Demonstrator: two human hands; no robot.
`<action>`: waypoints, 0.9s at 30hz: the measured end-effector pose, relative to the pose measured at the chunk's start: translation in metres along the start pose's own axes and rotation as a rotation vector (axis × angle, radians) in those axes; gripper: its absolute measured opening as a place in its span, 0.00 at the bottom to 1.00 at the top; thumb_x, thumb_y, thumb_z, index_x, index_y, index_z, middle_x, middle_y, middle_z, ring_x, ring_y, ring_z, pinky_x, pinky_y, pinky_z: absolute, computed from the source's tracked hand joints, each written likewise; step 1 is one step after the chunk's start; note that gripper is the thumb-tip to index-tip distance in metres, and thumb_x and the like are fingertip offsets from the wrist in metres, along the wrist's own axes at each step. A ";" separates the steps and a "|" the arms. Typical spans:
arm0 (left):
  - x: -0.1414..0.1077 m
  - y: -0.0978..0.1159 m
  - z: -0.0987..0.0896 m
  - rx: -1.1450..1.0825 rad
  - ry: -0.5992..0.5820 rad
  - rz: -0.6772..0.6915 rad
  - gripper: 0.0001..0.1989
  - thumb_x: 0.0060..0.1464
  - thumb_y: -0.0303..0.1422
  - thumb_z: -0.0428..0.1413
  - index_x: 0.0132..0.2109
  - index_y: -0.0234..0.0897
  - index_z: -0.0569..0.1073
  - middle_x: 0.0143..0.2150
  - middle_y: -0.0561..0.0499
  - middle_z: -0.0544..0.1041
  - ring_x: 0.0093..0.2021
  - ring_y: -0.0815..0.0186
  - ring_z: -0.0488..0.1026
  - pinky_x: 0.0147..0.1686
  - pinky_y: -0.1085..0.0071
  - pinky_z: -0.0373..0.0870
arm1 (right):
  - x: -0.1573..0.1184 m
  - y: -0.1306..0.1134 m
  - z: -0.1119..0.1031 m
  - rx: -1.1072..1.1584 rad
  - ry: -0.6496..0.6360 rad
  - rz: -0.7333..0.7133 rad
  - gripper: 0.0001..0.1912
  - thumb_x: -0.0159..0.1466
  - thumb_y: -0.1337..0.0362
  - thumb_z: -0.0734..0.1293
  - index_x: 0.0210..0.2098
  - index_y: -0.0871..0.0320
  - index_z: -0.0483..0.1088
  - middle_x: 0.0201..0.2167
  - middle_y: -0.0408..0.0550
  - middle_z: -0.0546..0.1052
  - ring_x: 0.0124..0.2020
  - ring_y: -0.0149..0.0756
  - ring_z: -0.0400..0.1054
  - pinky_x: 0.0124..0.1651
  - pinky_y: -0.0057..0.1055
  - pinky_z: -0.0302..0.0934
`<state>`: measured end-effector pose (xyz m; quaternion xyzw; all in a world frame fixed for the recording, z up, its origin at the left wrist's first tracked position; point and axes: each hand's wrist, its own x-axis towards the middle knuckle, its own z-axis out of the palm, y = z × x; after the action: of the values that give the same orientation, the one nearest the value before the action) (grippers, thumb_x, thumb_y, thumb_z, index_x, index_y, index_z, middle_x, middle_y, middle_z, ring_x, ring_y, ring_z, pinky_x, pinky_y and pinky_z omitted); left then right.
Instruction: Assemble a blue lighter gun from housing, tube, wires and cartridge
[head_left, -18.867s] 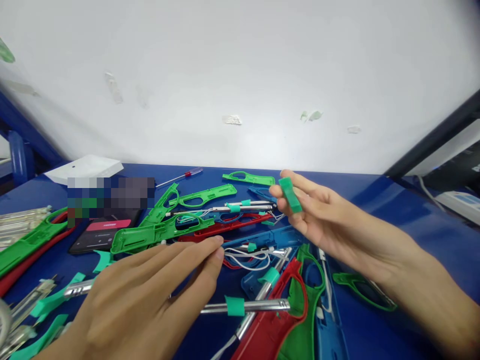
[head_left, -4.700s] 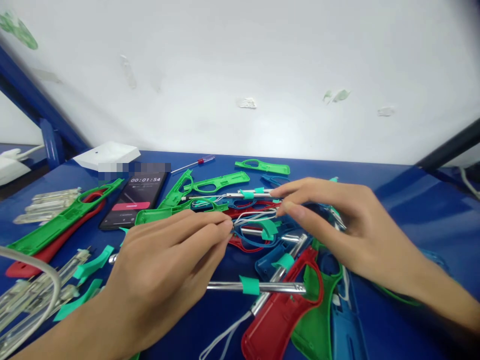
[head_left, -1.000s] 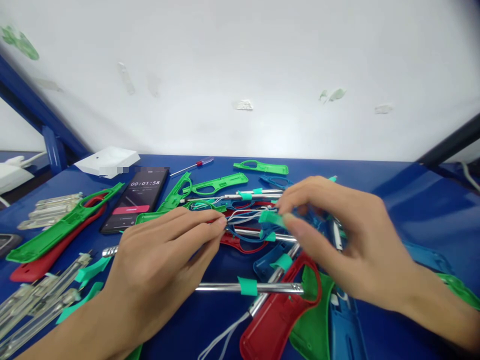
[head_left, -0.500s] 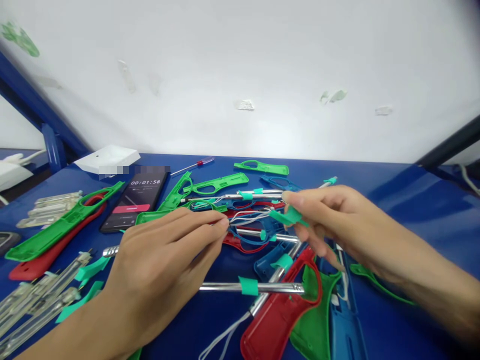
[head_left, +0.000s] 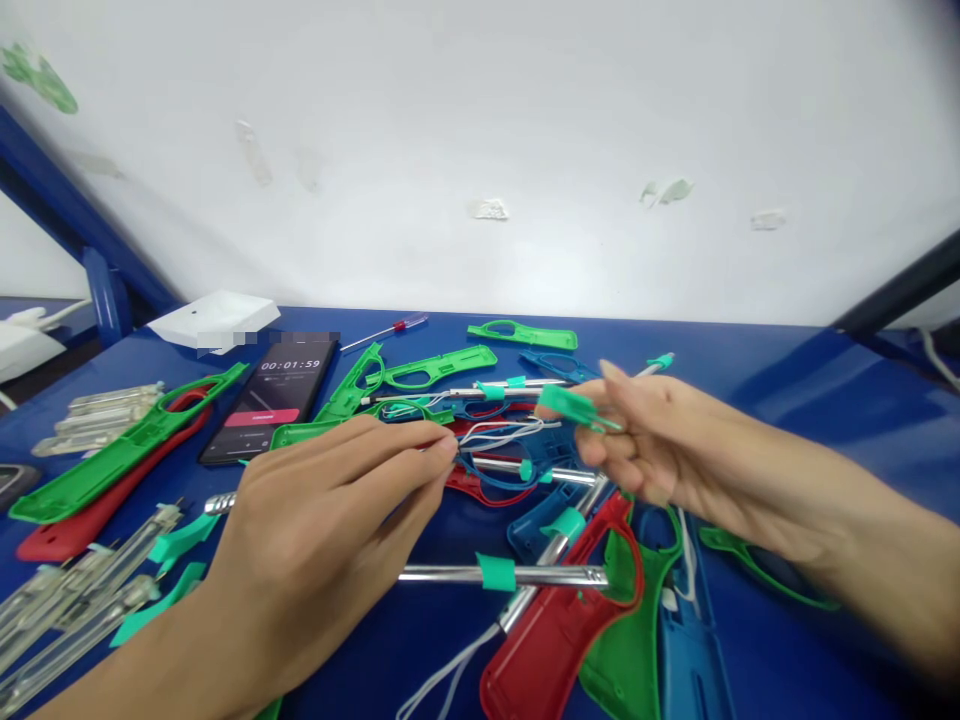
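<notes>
Palm down, the left hand [head_left: 315, 520] comes in from the near left of the tabletop [head_left: 810, 420], wrist low, knuckles raised and fingers held close together. Its thumb and forefinger meet in a pinch on the ends of the white wires [head_left: 510, 432], which loop out toward the right hand [head_left: 667, 435] over the middle of the tabletop.

That right hand reaches in from the near right with its forearm slanting up and inward, palm turned toward the left hand. Its thumb sticks up, apart from the loosely curled fingers, and the teal piece [head_left: 570, 406] is held up at the fingertips, above the wires; blur hides exactly how it is gripped.

Below the hands, a metal tube [head_left: 551, 575] with a teal tab [head_left: 496, 572] crosses the red handle shell [head_left: 551, 640], near the tabletop's near edge. Just right of that shell are a green shell [head_left: 622, 650] and a blue shell [head_left: 694, 650].

Toward the far edge lie a screwdriver [head_left: 400, 326] and another green shell [head_left: 536, 336]. A phone [head_left: 270, 400] lies left of centre, between the white box [head_left: 217, 318] and the left hand.
</notes>
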<state>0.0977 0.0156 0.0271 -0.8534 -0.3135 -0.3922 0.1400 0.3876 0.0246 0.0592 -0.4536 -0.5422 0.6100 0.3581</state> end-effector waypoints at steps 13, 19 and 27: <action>-0.001 -0.003 0.000 -0.001 0.046 0.009 0.05 0.71 0.25 0.62 0.46 0.39 0.81 0.44 0.53 0.91 0.39 0.63 0.89 0.44 0.69 0.87 | 0.002 -0.003 0.008 -0.097 0.012 -0.009 0.22 0.68 0.47 0.81 0.24 0.54 0.83 0.19 0.43 0.80 0.20 0.25 0.74 0.25 0.17 0.68; -0.001 -0.001 0.006 0.035 0.030 -0.026 0.05 0.73 0.25 0.61 0.47 0.41 0.79 0.45 0.55 0.90 0.40 0.64 0.89 0.46 0.68 0.86 | 0.000 -0.005 0.015 -0.245 0.141 -0.124 0.17 0.66 0.52 0.82 0.28 0.53 0.80 0.22 0.44 0.83 0.21 0.30 0.77 0.27 0.22 0.71; -0.004 0.000 0.003 0.002 0.058 -0.021 0.05 0.73 0.25 0.61 0.49 0.41 0.79 0.45 0.56 0.90 0.42 0.68 0.89 0.49 0.72 0.85 | -0.003 0.004 0.016 -0.564 0.259 -0.212 0.28 0.66 0.33 0.75 0.38 0.54 0.84 0.21 0.48 0.80 0.24 0.40 0.77 0.26 0.35 0.69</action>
<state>0.0971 0.0150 0.0221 -0.8382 -0.3186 -0.4178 0.1460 0.3735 0.0159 0.0555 -0.5494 -0.6840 0.3325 0.3459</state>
